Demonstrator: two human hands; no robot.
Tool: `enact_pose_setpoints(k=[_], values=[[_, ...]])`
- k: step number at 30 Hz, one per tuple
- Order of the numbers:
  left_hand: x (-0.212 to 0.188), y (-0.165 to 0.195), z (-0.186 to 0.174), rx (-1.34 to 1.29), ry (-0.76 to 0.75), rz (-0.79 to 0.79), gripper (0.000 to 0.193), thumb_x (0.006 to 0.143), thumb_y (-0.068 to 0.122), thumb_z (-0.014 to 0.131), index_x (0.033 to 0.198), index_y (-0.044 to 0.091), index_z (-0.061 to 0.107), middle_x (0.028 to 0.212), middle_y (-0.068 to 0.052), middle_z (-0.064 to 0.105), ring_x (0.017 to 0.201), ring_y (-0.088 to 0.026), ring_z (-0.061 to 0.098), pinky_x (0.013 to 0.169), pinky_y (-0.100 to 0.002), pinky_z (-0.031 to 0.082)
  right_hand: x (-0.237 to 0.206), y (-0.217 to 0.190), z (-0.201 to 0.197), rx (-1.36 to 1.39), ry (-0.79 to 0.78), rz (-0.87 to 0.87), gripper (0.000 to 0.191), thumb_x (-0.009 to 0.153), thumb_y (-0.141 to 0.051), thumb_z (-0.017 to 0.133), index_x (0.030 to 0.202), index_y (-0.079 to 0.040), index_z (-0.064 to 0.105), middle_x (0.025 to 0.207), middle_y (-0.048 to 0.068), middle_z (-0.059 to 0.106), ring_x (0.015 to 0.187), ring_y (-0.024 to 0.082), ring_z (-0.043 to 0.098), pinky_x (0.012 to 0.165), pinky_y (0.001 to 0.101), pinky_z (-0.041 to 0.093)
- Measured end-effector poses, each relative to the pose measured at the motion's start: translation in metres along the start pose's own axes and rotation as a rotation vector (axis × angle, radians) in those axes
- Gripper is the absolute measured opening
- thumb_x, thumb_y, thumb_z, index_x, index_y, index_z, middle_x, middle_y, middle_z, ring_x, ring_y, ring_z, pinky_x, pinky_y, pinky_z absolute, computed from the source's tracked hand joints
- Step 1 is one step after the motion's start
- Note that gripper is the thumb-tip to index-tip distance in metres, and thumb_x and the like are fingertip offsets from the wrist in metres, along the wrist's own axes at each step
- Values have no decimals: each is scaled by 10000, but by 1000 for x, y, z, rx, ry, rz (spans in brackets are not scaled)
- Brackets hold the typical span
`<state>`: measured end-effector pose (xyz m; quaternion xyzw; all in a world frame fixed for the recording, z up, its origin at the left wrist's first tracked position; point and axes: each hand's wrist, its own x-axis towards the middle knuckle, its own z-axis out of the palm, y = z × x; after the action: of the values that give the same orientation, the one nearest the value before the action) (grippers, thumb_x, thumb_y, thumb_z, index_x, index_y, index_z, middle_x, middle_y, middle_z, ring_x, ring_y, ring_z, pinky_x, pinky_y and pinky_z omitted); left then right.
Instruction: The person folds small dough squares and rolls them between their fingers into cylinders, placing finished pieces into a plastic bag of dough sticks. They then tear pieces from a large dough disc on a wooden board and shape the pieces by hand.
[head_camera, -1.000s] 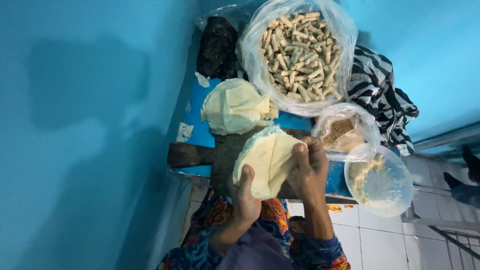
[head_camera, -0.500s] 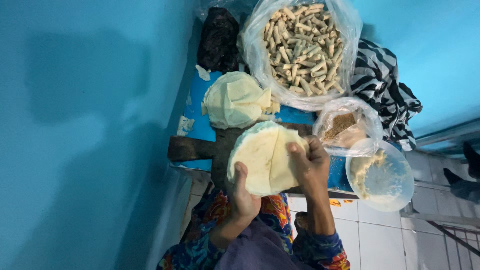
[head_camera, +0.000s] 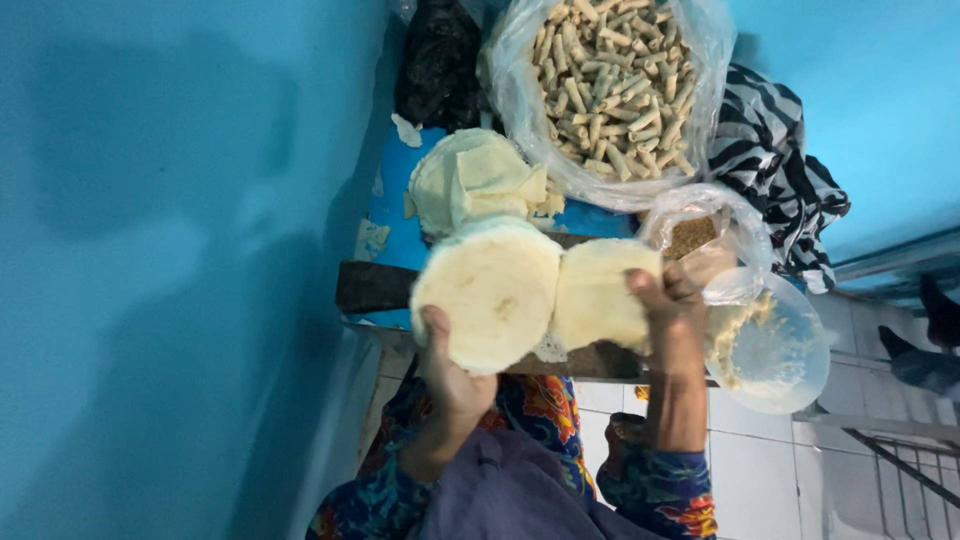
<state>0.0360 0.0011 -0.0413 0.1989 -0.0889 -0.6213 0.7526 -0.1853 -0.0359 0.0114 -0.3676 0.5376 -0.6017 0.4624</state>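
single head view, close above wooden board (head_camera: 370, 285)

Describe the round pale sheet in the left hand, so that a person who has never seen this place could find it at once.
Find the big clear bag of small rolls at the top, then go down past the crumpled pile of pale sheets to the dark board. Above it the left hand holds a round wrapper. Unlike the neighbouring sheet in the right hand, it is flat and fully round.

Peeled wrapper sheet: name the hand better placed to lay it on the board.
Probably right: the right hand grips the peeled sheet above the wooden board; the left hand supports the wrapper stack.
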Motion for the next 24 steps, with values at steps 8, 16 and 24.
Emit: enact_pose_setpoints(k=[8, 16, 24], values=[[15, 79, -15, 93, 32, 347, 735, 1037, 522, 555, 1570, 66, 336, 1506, -125, 493, 1417, -293, 502, 1194, -474, 436, -2, -20, -18, -29, -172, 92, 303, 980, -174, 702, 1216, 5, 639, 1040, 100, 673, 850, 154, 648, 713, 260, 519], [13, 87, -16, 91, 64, 324, 752, 1029, 534, 552, 1582, 88, 305, 1532, -114, 456, 1441, -287, 472, 1194, -469, 435, -5, -25, 36, -47, -284, 198, 217, 947, -182, 635, 1121, -52, 626, 969, 33, 695, 840, 135, 661, 737, 250, 540], [14, 80, -13, 86, 41, 250, 801, 1001, 523, 590, 1591, 69, 294, 1566, -138, 431, 1466, -331, 450, 1216, -530, 391, 15, 20, 41, -321, -376, 217, 180, 997, -228, 637, 1049, -58, 606, 869, -36, 628, 728, 31, 523, 612, 198, 396]])
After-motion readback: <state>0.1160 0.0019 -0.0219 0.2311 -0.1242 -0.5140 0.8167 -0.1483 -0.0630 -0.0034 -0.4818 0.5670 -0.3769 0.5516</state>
